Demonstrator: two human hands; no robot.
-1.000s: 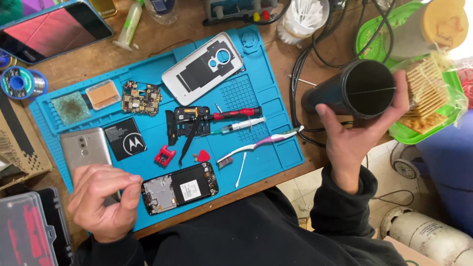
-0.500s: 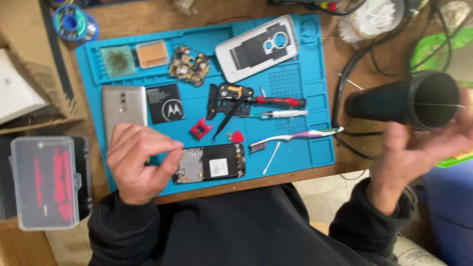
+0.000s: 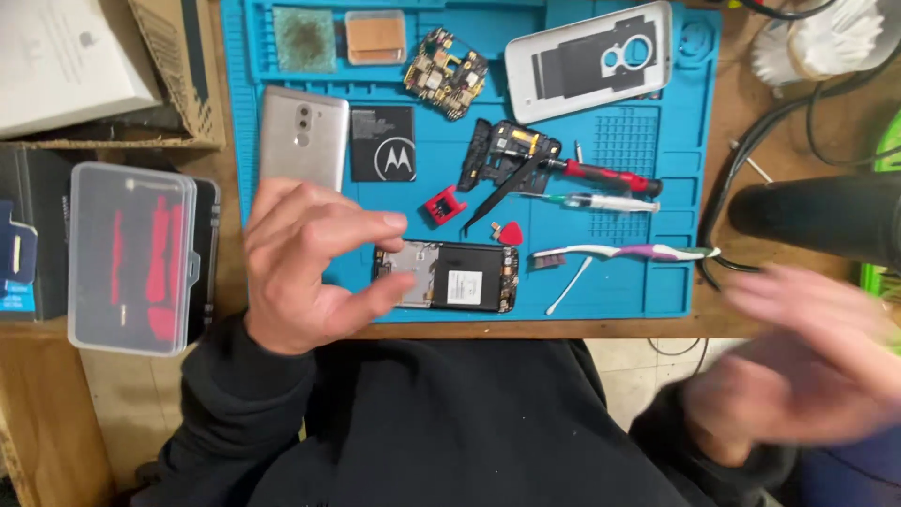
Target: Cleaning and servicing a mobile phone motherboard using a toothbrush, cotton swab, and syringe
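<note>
Two hands: left hand (image 3: 314, 268) half-curled, thumb touching the opened phone (image 3: 449, 277) at the blue mat's (image 3: 648, 150) near edge, gripping nothing; right hand (image 3: 798, 371) blurred beside mat, grip untellable. Risk: swinging hand sweeps toothbrush (image 3: 624, 252), swab (image 3: 568, 286) off counter.

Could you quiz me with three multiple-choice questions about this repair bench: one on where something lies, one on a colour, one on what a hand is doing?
1. Where does the toothbrush lie?
A. on the blue mat
B. in the cardboard box
C. on the floor

2. What colour is the screwdriver handle?
A. green
B. red
C. yellow

3. How is the left hand placed?
A. flat on the clear case
B. gripping the screwdriver
C. at the open phone, thumb and fingers curled

Answers:
1 A, the brush rests on the mat's lower right part.
2 B, the handle shows red beside the black frame.
3 C, its fingertips meet the phone's left end.
</note>
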